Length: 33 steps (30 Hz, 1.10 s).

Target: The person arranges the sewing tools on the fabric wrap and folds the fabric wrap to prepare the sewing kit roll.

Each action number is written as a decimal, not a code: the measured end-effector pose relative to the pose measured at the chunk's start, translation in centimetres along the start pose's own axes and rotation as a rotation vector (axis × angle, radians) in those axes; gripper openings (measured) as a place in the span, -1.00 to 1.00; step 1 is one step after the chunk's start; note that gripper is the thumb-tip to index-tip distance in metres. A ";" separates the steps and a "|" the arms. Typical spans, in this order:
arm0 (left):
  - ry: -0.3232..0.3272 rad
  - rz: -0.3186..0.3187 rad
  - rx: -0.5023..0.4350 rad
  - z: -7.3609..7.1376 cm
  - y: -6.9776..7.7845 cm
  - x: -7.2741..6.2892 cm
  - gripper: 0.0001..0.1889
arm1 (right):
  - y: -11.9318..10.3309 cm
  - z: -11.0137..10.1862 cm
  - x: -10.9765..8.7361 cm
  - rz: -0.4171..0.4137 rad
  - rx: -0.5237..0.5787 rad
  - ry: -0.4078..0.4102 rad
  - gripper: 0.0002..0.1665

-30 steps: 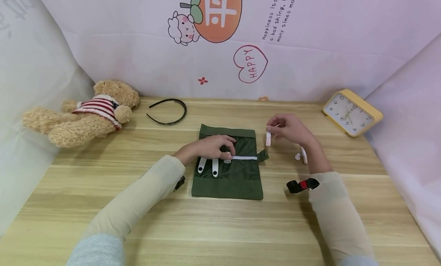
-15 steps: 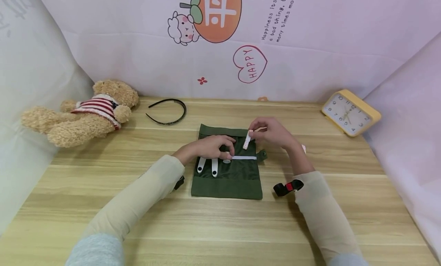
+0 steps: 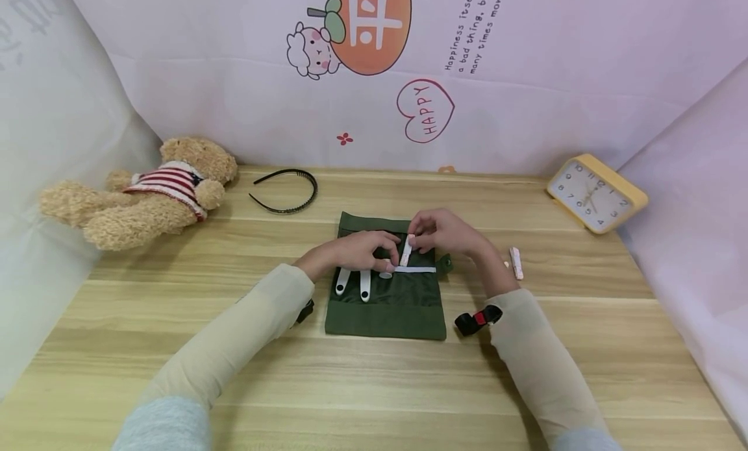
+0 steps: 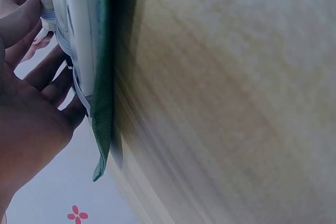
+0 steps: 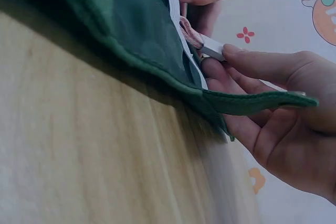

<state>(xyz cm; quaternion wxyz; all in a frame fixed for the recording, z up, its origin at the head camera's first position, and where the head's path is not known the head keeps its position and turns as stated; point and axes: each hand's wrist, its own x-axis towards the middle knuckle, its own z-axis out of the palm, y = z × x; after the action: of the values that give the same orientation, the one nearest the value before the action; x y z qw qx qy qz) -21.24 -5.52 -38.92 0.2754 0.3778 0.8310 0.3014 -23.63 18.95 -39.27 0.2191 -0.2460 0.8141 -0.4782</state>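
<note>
A green cloth pouch [image 3: 386,321] lies unfolded on the table, with a white elastic band [image 3: 422,269] across it. My left hand [image 3: 361,250] reaches over the pouch, thumb and forefinger pinching the band beside a small white spool-like cylinder [image 3: 386,274]. In the left wrist view, the ribbed cylinder [image 4: 47,6] touches the fingertips. My right hand [image 3: 447,231] pinches a small pink thread skein [image 3: 407,251] with a white wrapper. Its pink looped end [image 5: 190,31] is at the band in the right wrist view. Two white slim pieces with black dots [image 3: 365,285] sit under the band.
A second pale skein [image 3: 516,263] lies right of the pouch, beside a small white bit partly hidden by the right arm. Farther off are a teddy bear [image 3: 158,191], a black headband [image 3: 292,191] and a yellow clock [image 3: 596,193]. A snap tab [image 3: 445,263] sticks out from the pouch.
My right hand has carried the skein leftward and down, from beside the pouch to the elastic band. The left hand has stayed in place.
</note>
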 end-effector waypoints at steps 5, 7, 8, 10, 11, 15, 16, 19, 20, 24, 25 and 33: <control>0.005 0.006 0.000 0.0 -0.1 0.0 -0.82 | -0.2 0.2 0.4 0.022 -0.032 -0.035 -0.88; 0.006 0.010 0.003 0.0 -0.1 0.0 -0.83 | -0.3 0.3 0.6 0.031 -0.040 -0.053 -0.88; 0.007 0.012 0.005 0.0 -0.1 0.0 -0.83 | -0.3 0.3 0.7 0.033 -0.041 -0.061 -0.89; 0.008 0.013 0.009 0.0 0.0 0.0 -0.84 | -0.3 0.4 0.8 0.033 -0.041 -0.078 -0.90; 0.008 0.012 0.009 0.0 0.0 0.0 -0.84 | -0.3 0.4 0.9 0.032 -0.044 -0.088 -0.90; 0.010 0.003 0.004 0.0 -0.1 0.0 -0.84 | -0.5 0.4 0.9 0.018 -0.052 -0.133 -0.90; 0.008 -0.001 0.001 0.1 -0.1 0.0 -0.84 | -0.5 0.4 0.9 0.015 -0.055 -0.147 -0.89; 0.004 -0.012 -0.008 0.1 -0.2 0.0 -0.83 | -0.5 0.5 1.0 0.015 -0.060 -0.177 -0.88; 0.003 -0.013 -0.010 0.1 -0.1 0.0 -0.83 | -0.5 0.5 1.0 0.014 -0.064 -0.181 -0.88; 0.004 -0.010 -0.014 0.1 -0.1 -0.1 -0.84 | -0.5 0.6 1.0 0.011 -0.075 -0.184 -0.88; 0.003 -0.008 -0.015 0.1 -0.1 -0.1 -0.84 | -0.5 0.7 1.0 0.010 -0.076 -0.187 -0.89; 0.001 -0.010 -0.006 0.1 -0.1 0.0 -0.84 | -0.7 0.8 1.1 0.021 -0.093 -0.200 -0.88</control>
<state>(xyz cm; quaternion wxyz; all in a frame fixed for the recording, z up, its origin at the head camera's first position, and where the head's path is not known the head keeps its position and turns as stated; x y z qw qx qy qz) -21.22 -5.56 -39.11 0.2775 0.3728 0.8321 0.3029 -23.89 17.45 -39.18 0.2926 -0.2939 0.8121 -0.4105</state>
